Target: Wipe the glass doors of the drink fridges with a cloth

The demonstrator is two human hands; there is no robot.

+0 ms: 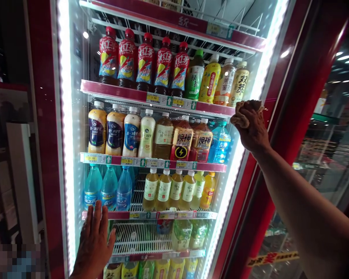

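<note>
Left hand upright, fingers straight, thumb apart — right hand higher and curled, bare forearm diagonal.

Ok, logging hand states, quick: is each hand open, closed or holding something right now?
Left hand: open, fingers extended, nothing visible in it.
Right hand: closed on a bunched brown cloth.

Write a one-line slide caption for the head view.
Right hand holding a bunched cloth by a lit drinks cooler's right edge, left hand raised open before its bottles.
</note>
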